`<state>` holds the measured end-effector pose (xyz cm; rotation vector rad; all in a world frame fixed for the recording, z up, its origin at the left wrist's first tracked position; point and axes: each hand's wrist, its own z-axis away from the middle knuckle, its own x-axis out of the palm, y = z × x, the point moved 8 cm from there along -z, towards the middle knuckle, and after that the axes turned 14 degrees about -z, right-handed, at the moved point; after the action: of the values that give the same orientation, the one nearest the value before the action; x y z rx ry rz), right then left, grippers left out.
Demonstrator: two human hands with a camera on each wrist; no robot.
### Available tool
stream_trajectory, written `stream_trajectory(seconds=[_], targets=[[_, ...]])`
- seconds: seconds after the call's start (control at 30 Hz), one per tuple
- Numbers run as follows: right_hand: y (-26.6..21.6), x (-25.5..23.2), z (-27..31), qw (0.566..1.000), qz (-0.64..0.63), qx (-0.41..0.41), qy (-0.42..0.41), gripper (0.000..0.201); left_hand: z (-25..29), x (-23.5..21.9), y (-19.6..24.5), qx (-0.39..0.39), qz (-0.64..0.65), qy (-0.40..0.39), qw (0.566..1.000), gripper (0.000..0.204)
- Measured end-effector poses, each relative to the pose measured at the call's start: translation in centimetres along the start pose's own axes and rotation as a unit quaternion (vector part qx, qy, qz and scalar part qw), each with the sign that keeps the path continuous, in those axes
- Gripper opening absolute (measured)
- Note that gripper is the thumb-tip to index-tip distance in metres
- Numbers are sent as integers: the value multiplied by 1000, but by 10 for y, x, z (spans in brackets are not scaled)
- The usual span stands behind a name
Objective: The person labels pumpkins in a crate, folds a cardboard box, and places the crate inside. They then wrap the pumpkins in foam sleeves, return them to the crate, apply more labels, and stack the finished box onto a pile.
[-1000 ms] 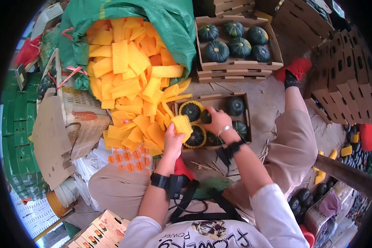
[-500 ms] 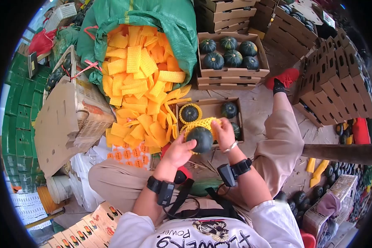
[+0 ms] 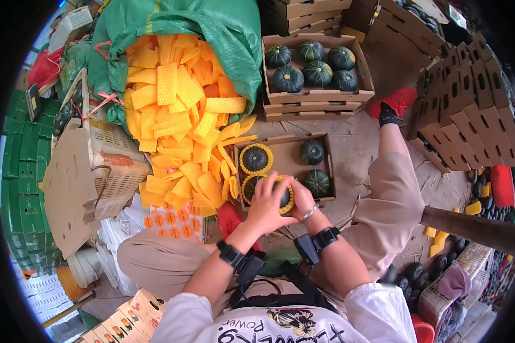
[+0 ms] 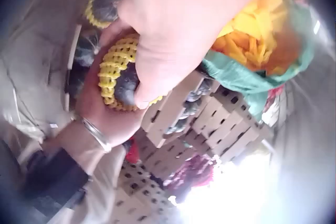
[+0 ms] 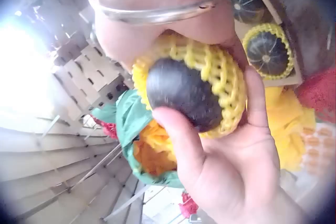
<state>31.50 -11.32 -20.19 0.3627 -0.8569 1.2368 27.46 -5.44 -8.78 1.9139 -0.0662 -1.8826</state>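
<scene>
Between both hands, over the front of a low cardboard box (image 3: 294,139), is a dark green pumpkin (image 5: 184,95) wrapped in a yellow foam net (image 5: 226,85). My left hand (image 3: 264,207) curls round it, thumb on its bare face in the right wrist view. My right hand (image 3: 302,201), with a bangle at the wrist, grips the netted pumpkin from the other side. Inside the box, a netted pumpkin (image 3: 256,159) sits at the back left, another is partly hidden behind my left hand, and bare pumpkins (image 3: 312,152) stand on the right.
Yellow foam nets (image 3: 180,134) spill from a green sack (image 3: 229,34) on the left. Behind the box, stacked cartons (image 3: 317,107) hold several pumpkins. More cartons (image 3: 463,108) rise at the right, beside a wooden pole (image 3: 475,226). A plastic crate (image 3: 117,154) stands left.
My left hand held a loose net while my right reached for a pumpkin in the box. The pumpkin was lifted out, the net drawn over it, and both hands now hold it netted.
</scene>
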Motion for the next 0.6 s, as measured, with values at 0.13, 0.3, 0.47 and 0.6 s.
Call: stream_trajectory(seconds=[0.13,0.3,0.47,0.6], targets=[[-81,-26,-15,933,301,-146,133,31,-69,30,-27,-27,88,58,994,67],[-110,-22,-11,912,330,-204,131,24,-121,103,-56,-96,-7,14,995,72],[-108,11,-23,683,636,-348,94,17,-103,97,-50,-18,-69,-13,997,80],[-76,44,-68,492,812,-306,68,51,-92,69,-84,-58,-78,24,995,57]])
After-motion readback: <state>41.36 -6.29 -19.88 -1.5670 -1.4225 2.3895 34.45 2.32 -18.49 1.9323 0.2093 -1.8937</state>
